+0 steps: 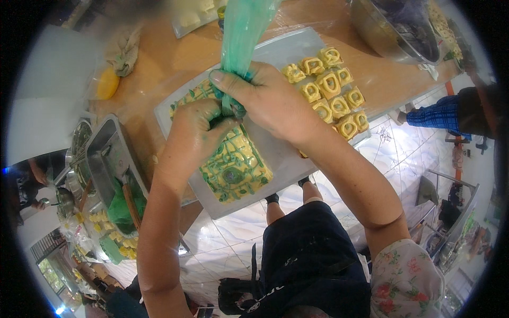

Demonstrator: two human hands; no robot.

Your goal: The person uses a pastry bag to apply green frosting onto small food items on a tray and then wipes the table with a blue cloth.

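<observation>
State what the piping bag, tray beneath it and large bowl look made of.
Piping bag: probably thin plastic, glossy, translucent and creased.
Tray: dull grey metal, perhaps aluminium, by its soft sheen.
Large bowl: likely stainless steel, silvery with bright reflections.

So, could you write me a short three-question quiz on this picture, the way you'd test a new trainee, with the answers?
1. True or false: the right hand is closed around the green bag.

2. What lies toward the right end of the tray, apart from the big yellow slab?
A) Whole apples
B) Small yellow pastries
C) Metal forks

3. Fill in the blank: the lines across the top of the big yellow slab are ____ in colour.

Key:
1. True
2. B
3. Green
</observation>
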